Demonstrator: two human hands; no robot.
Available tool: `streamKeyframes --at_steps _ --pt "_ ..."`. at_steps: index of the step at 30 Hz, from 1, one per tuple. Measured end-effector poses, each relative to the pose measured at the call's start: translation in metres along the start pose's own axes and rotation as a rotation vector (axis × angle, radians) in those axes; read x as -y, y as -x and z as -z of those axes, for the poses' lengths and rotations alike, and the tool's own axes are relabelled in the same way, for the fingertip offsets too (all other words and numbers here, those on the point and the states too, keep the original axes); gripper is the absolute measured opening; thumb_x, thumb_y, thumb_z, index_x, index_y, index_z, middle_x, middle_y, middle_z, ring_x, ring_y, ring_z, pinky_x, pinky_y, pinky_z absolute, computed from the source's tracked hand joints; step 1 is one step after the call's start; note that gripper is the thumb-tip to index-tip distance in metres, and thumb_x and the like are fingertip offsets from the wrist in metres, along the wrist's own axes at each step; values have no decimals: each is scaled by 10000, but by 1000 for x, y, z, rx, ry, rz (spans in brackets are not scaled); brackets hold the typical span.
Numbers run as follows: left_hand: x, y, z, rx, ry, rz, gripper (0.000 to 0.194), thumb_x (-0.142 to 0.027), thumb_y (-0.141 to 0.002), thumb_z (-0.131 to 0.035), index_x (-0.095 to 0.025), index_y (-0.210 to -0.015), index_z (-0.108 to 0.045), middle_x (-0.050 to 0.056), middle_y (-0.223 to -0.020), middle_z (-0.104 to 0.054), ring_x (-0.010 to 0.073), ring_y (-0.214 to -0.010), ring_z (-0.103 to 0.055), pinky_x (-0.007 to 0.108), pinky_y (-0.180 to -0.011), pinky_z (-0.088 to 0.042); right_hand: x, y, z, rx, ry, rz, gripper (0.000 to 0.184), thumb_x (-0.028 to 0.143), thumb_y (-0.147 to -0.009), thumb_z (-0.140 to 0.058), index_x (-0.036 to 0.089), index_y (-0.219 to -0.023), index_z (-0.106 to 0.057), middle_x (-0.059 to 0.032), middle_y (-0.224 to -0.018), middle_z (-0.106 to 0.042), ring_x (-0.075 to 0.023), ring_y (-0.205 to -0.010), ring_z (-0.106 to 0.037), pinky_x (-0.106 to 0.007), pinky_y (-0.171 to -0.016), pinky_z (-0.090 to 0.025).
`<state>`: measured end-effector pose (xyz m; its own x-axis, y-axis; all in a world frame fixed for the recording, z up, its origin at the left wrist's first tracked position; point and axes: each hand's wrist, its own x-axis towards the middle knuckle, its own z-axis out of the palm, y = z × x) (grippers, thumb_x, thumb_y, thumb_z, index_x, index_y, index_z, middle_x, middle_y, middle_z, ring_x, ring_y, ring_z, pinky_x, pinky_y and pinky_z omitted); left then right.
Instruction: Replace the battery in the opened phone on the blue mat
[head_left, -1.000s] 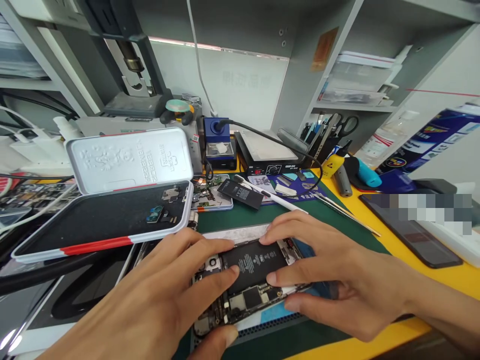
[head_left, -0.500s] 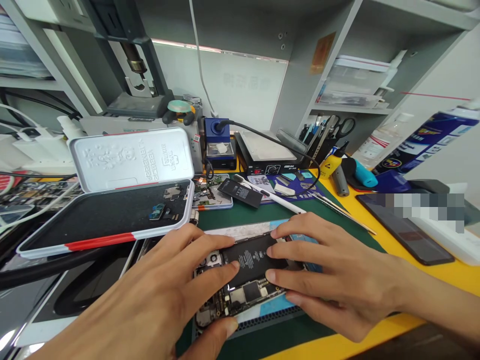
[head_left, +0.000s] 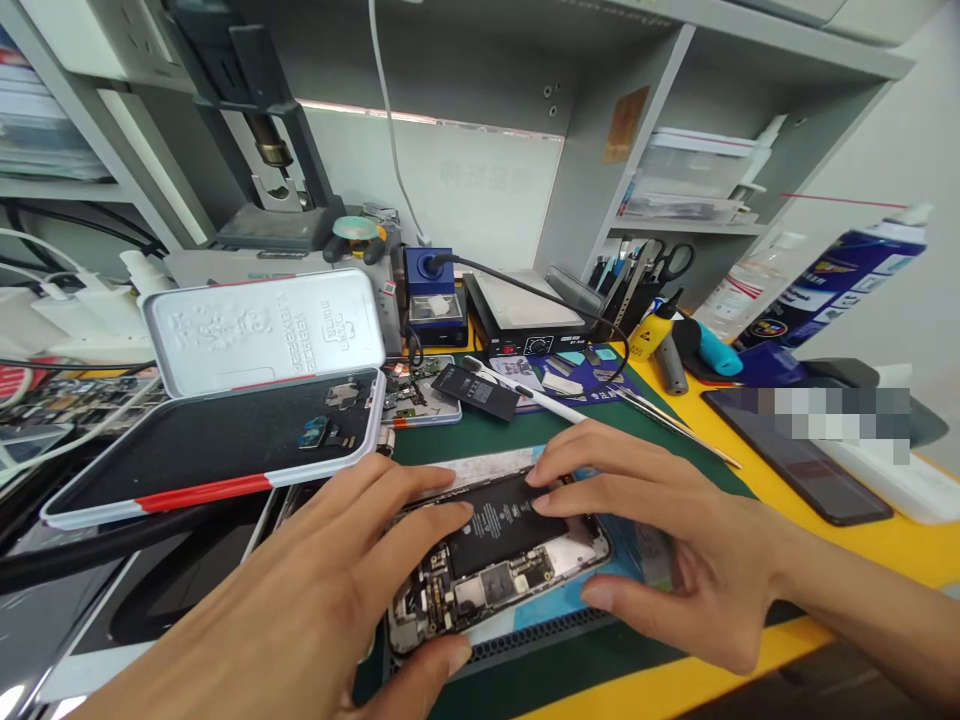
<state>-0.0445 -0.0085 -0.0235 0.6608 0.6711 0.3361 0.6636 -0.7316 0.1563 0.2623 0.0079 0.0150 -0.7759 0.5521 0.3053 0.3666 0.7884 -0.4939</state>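
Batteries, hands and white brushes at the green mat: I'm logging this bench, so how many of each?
Batteries: 2 (loose battery, fitted battery in opened phone)
Hands: 2 (left hand, right hand)
White brush: 1
Total: 5

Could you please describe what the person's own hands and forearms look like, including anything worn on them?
The left hand and the right hand are both bare, with no gloves, rings or watch visible. No sleeve shows on either forearm within the picture. The fingernails that can be seen look short, and no markings or cables can be made out on either one.
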Motion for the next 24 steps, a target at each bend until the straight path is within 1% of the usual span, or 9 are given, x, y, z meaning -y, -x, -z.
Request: streamKeyframes --at_steps 3,8,10,12,14,16,18,21,24 --pt "0 2 -3 12 -1 17 674 -373 -839 -648 -293 -1486 -478 56 -1493 -567 410 -1368 -549 582 -1011 -570 1 1 0 -16 -10 -21 648 123 -787 -622 265 -1405 -489 -135 -1316 -597 -316 -1258 -575 -488 -1108 -457" --pt "-8 0 1 -17 98 48 571 -285 -849 -618 -296 -1411 -519 55 -1450 -574 368 -1347 -574 548 -1055 -570 1 3 -2 -122 -7 -38 596 126 -824 -604 272 -1393 -501 -139 -1286 -588 -317 -1229 -569 -493 -1049 -488" --pt "-12 -2 4 -18 154 70 553 -247 -847 -624 -306 -1389 -529 48 -1430 -569 345 -1337 -574 541 -1097 -545 0 4 -3 -163 2 -104 577 178 -869 -617 296 -1418 -484 -136 -1333 -567 -327 -1275 -536 -506 -1070 -474" --pt "-15 -4 7 -12 198 83 571 -206 -843 -627 -319 -1391 -515 45 -1416 -557 327 -1345 -552 519 -1100 -552 0 5 -3 -160 -19 -234 567 255 -917 -628 327 -1451 -451 -127 -1389 -542 -332 -1299 -526 -508 -1074 -484" --pt "-16 -8 9 -12 233 74 598 -171 -836 -622 -327 -1399 -494 47 -1405 -548 314 -1357 -522 500 -1086 -567 -1 5 -2 -127 -88 -386 532 338 -956 -620 356 -1457 -443 -115 -1372 -557 -316 -1227 -582 -476 -995 -548" --pt "-16 -11 12 -23 260 44 611 -145 -826 -613 -318 -1398 -483 57 -1387 -553 306 -1357 -508 489 -1075 -576 0 4 -1 -102 -184 -494 479 395 -973 -609 366 -1432 -474 -101 -1293 -601 -287 -1115 -638 -430 -895 -591" --pt "-16 -14 14 -50 262 6 608 -127 -819 -601 -283 -1396 -483 78 -1364 -567 305 -1337 -515 491 -1073 -577 1 3 0 -94 -278 -536 435 421 -974 -608 362 -1395 -519 -87 -1261 -629 -273 -1073 -655 -400 -851 -598" --pt "-16 -15 15 -92 234 -40 575 -89 -820 -576 -223 -1374 -506 107 -1356 -575 305 -1329 -512 492 -1089 -564 4 1 2 -70 -359 -596 368 437 -976 -614 365 -1336 -584 -59 -1272 -653 -274 -1094 -657 -373 -851 -585" --pt "-18 -15 17 -103 190 -61 539 -87 -836 -581 -204 -1359 -516 113 -1382 -568 313 -1358 -492 530 -1135 -519 6 -1 2 -56 -360 -640 342 446 -968 -634 370 -1301 -623 -32 -1155 -696 -232 -935 -676 -321 -753 -568"
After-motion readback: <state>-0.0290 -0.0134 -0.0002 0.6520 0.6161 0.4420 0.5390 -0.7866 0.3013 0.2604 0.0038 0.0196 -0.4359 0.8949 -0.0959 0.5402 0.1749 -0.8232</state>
